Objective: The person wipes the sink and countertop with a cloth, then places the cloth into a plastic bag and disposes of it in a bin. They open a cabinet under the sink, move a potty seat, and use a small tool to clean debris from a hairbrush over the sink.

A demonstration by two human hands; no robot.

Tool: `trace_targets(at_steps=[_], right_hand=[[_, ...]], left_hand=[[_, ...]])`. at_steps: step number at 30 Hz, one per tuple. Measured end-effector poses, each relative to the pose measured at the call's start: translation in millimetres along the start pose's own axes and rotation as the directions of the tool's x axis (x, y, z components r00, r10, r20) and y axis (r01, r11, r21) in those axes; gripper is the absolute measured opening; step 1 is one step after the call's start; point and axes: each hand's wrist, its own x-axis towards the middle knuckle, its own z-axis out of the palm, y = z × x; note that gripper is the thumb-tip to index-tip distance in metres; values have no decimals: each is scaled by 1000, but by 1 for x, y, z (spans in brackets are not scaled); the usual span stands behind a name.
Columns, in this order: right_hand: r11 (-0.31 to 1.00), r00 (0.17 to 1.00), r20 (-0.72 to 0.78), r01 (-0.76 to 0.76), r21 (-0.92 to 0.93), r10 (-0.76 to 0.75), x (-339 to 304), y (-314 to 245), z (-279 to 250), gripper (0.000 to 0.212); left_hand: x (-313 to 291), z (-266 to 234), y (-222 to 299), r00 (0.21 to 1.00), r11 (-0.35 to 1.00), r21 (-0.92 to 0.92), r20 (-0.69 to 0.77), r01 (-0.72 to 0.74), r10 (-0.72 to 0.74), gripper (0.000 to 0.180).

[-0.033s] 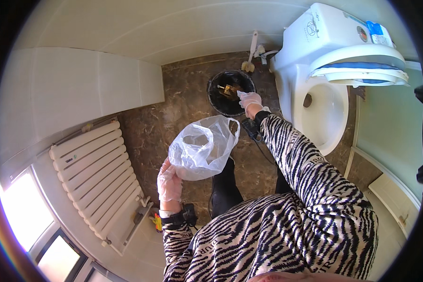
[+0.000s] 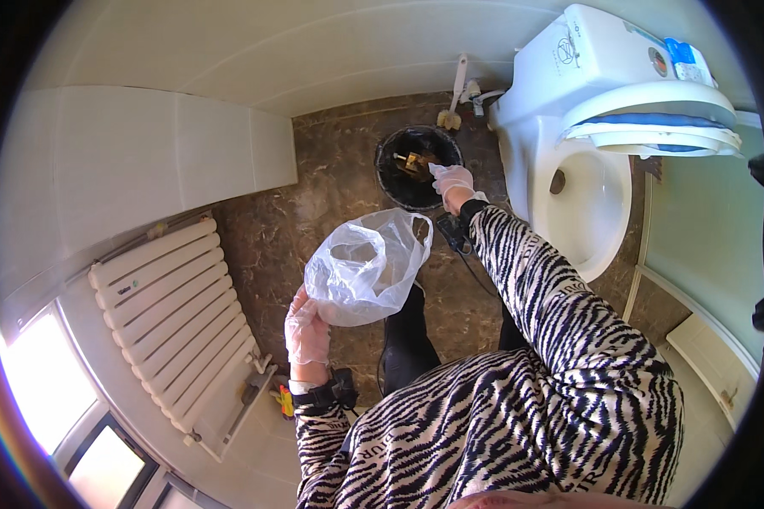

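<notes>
My left hand (image 2: 306, 332), in a thin clear glove, grips the edge of a translucent plastic bag (image 2: 356, 301). The bag hangs open over the floor, one handle loop standing up at its right. My right hand (image 2: 455, 183), gloved too, is closed at the right rim of a round trash bin (image 2: 388, 188) with a black liner. A whitish tip shows at its fingers; whether that is glove or something held cannot be told. Inside the bin lies some yellowish-brown waste (image 2: 414, 165).
To the right stands a white toilet (image 2: 535, 182), lid and seat raised. A toilet brush (image 2: 457, 85) leans at the back wall. At the left is a white radiator (image 2: 174, 314). My legs (image 2: 411, 348) stand on the brown marbled floor (image 2: 272, 229), with a glass partition (image 2: 705, 220) far right.
</notes>
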Motion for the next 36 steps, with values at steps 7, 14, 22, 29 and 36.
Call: trace_targets(at_steps=[7, 14, 22, 29, 36], right_hand=[[684, 918, 206, 391, -616, -339, -27, -5, -7, 65], [878, 978, 1, -186, -440, 207, -60, -22, -37, 67], [986, 983, -101, 157, 52, -151, -106, -15, -52, 43], [810, 810, -24, 586, 34, -586, -213, -16, -43, 24], [957, 937, 216, 246, 151, -275, -203, -12, -23, 29]], left_hand=[[2, 1, -7, 996, 999, -48, -94, 8, -12, 42], [-5, 28, -27, 993, 1000, -23, -118, -15, 12, 44], [49, 80, -61, 982, 982, 165, -145, -93, 118, 44], [91, 135, -105, 751, 487, 714, 82, -503, 655, 36], [77, 183, -114, 743, -115, 868, 476, -484, 470, 57]])
